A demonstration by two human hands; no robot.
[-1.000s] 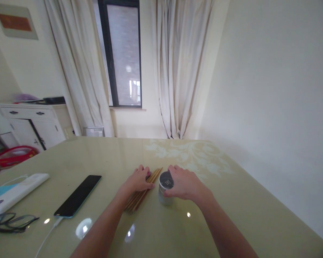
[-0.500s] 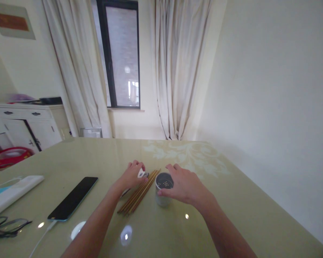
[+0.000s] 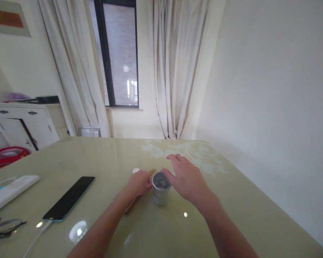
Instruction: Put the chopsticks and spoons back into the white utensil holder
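A small metal cup [image 3: 160,192] with holes in its bottom stands upright on the table. My right hand [image 3: 187,177] hovers just right of it, fingers stretched forward and apart, thumb near the cup's rim, holding nothing. Left of the cup, my left hand [image 3: 140,182] is curled into a fist around a white utensil [image 3: 136,171], whose round white end sticks out beyond the knuckles. Beneath that hand lies a bundle of wooden chopsticks [image 3: 131,206], mostly hidden by the hand and wrist.
A glossy green table [image 3: 231,215] runs to the wall on the right. On its left part lie a black phone [image 3: 69,197] on a white cable, a white box [image 3: 10,189] and glasses [image 3: 2,227]. A white dresser [image 3: 27,122], curtains and a window stand behind.
My left hand picked the white utensil off the table beside the chopsticks and closed over it. My right hand let go of the cup and its fingers stretched out.
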